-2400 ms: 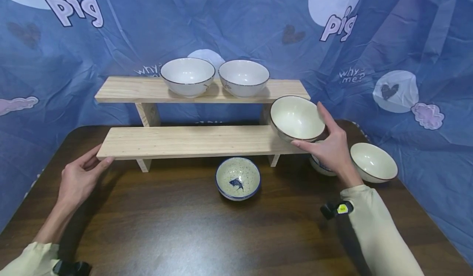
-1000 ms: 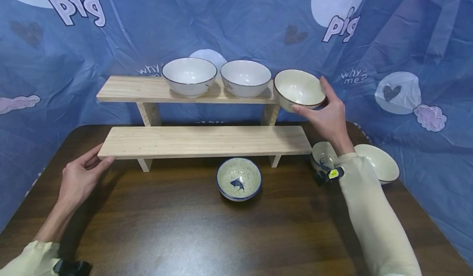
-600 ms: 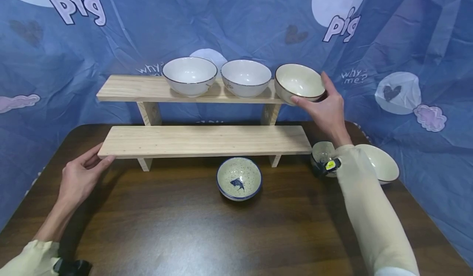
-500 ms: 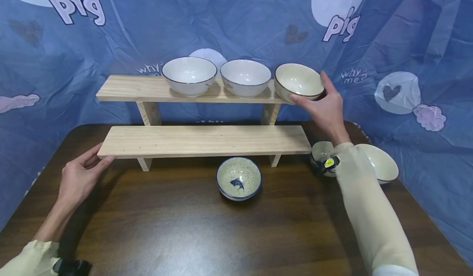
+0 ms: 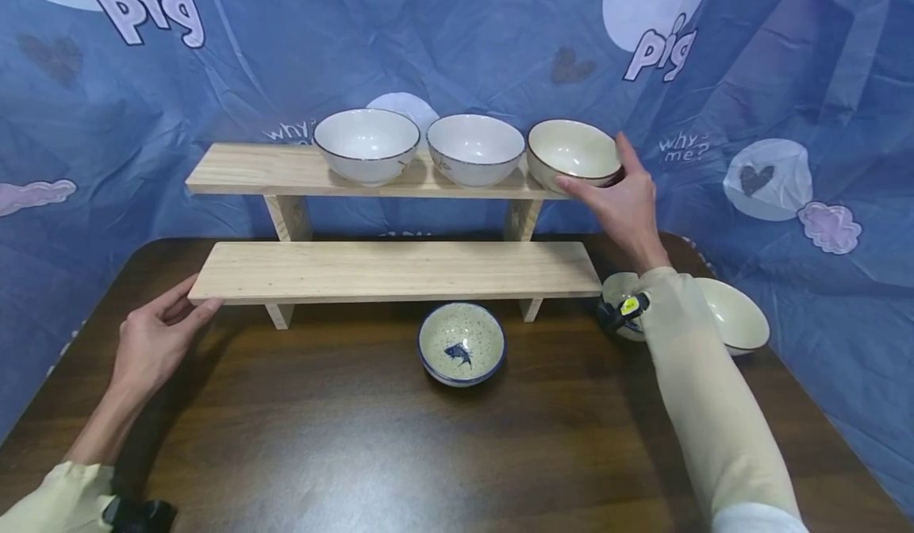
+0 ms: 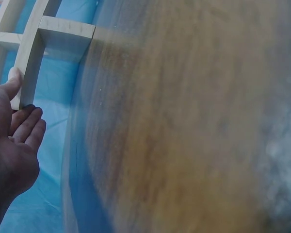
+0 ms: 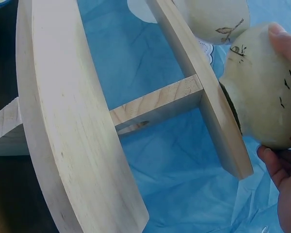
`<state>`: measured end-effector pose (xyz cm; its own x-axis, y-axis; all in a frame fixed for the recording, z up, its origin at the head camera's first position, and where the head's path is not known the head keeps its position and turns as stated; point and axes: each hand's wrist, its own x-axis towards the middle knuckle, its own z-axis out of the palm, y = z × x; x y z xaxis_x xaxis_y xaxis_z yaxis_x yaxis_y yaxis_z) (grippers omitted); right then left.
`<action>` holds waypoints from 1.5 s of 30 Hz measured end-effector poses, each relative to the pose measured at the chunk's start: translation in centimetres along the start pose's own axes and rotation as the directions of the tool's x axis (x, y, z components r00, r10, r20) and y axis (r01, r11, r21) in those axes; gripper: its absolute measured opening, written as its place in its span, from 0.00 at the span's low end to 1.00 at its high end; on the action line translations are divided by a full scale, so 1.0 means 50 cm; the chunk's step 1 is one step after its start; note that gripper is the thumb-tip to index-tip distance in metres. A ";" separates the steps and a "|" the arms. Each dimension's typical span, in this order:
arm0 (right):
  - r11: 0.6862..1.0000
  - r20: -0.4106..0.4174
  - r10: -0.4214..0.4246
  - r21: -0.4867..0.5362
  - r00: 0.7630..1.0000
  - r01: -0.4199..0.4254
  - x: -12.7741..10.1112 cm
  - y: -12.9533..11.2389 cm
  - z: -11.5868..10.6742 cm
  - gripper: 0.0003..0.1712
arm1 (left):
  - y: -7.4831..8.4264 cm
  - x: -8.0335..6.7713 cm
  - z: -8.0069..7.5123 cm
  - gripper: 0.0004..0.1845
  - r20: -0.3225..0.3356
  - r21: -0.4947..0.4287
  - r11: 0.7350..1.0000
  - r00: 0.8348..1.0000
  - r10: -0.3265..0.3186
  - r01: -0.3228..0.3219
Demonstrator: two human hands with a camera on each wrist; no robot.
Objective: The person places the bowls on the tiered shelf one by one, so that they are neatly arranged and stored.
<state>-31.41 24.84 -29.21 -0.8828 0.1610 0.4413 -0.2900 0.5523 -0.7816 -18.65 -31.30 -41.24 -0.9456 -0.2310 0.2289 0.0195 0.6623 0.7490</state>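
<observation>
From my remote station I recorded the right hand point(image 5: 623, 204) grasping a dark-rimmed cream bowl point(image 5: 574, 150), its thumb at the near side and a finger along the right side. The bowl was upright at the right end of the upper board point(image 5: 257, 170) of a wooden two-tier stand point(image 5: 289, 218). I could not tell whether its base bore fully on the wood. In the right wrist view, its outer wall carried small dark marks and a patch of red.

On the same board I counted a middle white bowl point(image 5: 475, 150), just beside the cream one, and an outer white bowl point(image 5: 366, 147), both upright.

I found the left hand point(image 5: 153, 343) pinching the left end of the lower board point(image 5: 393, 271) between thumb and fingers; the left wrist view confirmed this hold.

On the worktop point(image 5: 307, 430), before the stand, I noted a fish bowl point(image 5: 460, 341), speckled and blue-rimmed. Near the stand's right end, a small bowl point(image 5: 620, 283) was partly hidden behind a black wrist device point(image 5: 623, 312) with a yellow label. Beside it stood a wide cream bowl point(image 5: 737, 315), partly covered by the pale right sleeve point(image 5: 714, 390). A blue printed cloth point(image 5: 471, 33) hung behind.
</observation>
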 end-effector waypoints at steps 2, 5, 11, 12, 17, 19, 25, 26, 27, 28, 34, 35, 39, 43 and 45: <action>1.000 0.002 0.012 -0.003 1.000 -0.012 0.001 -0.002 0.001 0.64 | 0.001 0.000 0.000 0.35 0.002 0.004 1.000 1.000 -0.003 0.003; 0.999 0.017 0.034 -0.025 0.999 -0.034 0.004 -0.008 0.001 0.65 | 0.002 0.002 0.000 0.36 0.008 0.005 1.000 1.000 -0.007 0.007; 0.995 0.060 0.076 -0.073 0.995 -0.072 0.005 -0.019 0.000 0.66 | -0.001 0.004 0.001 0.36 0.011 -0.002 1.000 1.000 -0.008 0.008; 0.994 0.064 0.076 -0.083 0.995 -0.071 0.004 -0.020 -0.001 0.66 | -0.002 0.004 0.002 0.35 0.009 -0.006 1.000 1.000 -0.006 0.006; 0.990 0.120 0.089 -0.120 0.989 -0.074 -0.003 -0.019 -0.006 0.69 | -0.003 0.003 0.002 0.35 0.003 -0.023 1.000 1.000 0.006 -0.006; 0.990 0.135 0.086 -0.120 0.987 -0.070 -0.008 -0.017 -0.009 0.70 | -0.002 0.002 0.002 0.35 0.006 -0.023 1.000 1.000 0.007 -0.007; 0.996 0.107 0.031 -0.086 0.994 -0.022 -0.033 -0.004 -0.012 0.68 | 0.000 0.002 0.003 0.35 0.011 -0.010 1.000 1.000 -0.014 0.014; 0.997 0.106 0.024 -0.081 0.994 -0.015 -0.039 -0.001 -0.011 0.67 | 0.000 0.002 0.003 0.36 0.010 -0.008 1.000 1.000 -0.020 0.020; 0.997 0.105 0.018 -0.074 0.994 -0.010 -0.046 0.001 -0.010 0.66 | 0.000 0.002 0.003 0.36 0.011 -0.005 1.000 1.000 -0.024 0.024; 0.998 0.104 0.015 -0.068 0.995 -0.008 -0.054 0.003 -0.009 0.66 | 0.001 0.002 0.004 0.36 0.013 -0.002 1.000 1.000 -0.027 0.027; 0.999 0.065 -0.007 -0.035 0.998 0.009 -0.102 0.015 -0.004 0.60 | 0.002 0.002 0.004 0.36 0.022 -0.001 1.000 0.999 -0.030 0.030; 0.999 0.054 -0.013 -0.030 0.998 0.014 -0.111 0.017 -0.002 0.59 | 0.002 0.002 0.004 0.36 0.023 -0.003 1.000 0.999 -0.029 0.029; 0.999 0.038 -0.037 -0.004 0.999 0.037 -0.151 0.026 0.008 0.57 | -0.001 0.001 0.004 0.36 0.012 -0.004 1.000 1.000 -0.021 0.021; 0.995 0.029 -0.084 0.051 0.996 0.083 -0.188 0.038 0.017 0.53 | -0.002 0.000 0.003 0.35 -0.004 -0.011 1.000 1.000 -0.001 0.001; 0.990 0.021 -0.112 0.083 0.993 0.110 -0.204 0.042 0.021 0.49 | -0.002 -0.001 0.003 0.35 -0.006 -0.014 1.000 1.000 0.002 -0.002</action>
<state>-23.41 23.51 -35.81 -0.8524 0.0805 0.5166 -0.4150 0.4970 -0.7621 -18.66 -31.27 -41.42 -0.9435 -0.2346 0.2341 0.0255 0.6529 0.7570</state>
